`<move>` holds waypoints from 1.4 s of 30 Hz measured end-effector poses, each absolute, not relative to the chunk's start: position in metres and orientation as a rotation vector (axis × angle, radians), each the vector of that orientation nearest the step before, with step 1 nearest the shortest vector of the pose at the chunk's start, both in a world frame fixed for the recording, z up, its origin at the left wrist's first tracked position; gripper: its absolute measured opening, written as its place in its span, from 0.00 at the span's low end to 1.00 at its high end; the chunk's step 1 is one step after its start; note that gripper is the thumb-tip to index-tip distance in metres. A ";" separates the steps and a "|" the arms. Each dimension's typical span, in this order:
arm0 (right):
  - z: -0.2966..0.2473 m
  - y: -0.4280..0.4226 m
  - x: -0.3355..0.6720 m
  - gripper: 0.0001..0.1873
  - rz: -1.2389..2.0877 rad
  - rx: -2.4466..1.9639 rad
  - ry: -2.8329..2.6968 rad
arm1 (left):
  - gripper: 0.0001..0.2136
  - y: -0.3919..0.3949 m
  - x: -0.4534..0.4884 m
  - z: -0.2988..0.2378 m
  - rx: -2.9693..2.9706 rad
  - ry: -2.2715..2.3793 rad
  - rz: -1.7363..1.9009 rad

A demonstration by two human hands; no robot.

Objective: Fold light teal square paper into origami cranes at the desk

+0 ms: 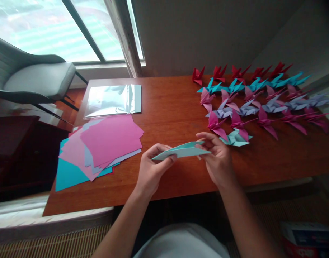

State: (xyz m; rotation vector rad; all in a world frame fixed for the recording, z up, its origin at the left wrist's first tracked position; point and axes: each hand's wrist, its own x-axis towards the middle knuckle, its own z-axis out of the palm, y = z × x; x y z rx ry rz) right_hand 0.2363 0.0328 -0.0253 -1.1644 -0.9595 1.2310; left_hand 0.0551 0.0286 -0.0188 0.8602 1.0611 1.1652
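A pale mint sheet of origami paper (187,150), folded into a long narrow shape, is held just above the table's front part. My left hand (155,166) pinches its left end, thumb on the near side and fingers behind. At the other end, the curled fingers of my right hand (216,156) close around the pointed tip; part of their contact is hidden behind the paper. Just beyond my right hand lies a mint paper crane (235,138) on the table.
Rows of folded paper cranes in red, turquoise (234,86), pink, lavender and magenta (265,122) cover the right of the wooden table (167,104). Coloured paper sheets (113,139) are fanned out at left, below a clear packet (110,100). A chair (40,79) stands by the window.
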 end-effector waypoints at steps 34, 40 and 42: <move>-0.002 0.044 0.218 0.06 0.665 -1.082 -1.630 | 0.08 0.028 0.059 -0.019 0.965 0.959 1.010; 0.001 0.035 0.214 0.14 0.563 -0.980 -1.716 | 0.08 0.029 0.057 -0.020 0.897 0.970 1.106; 0.000 0.030 0.211 0.16 0.460 -0.955 -1.775 | 0.09 0.030 0.057 -0.022 0.839 0.946 1.146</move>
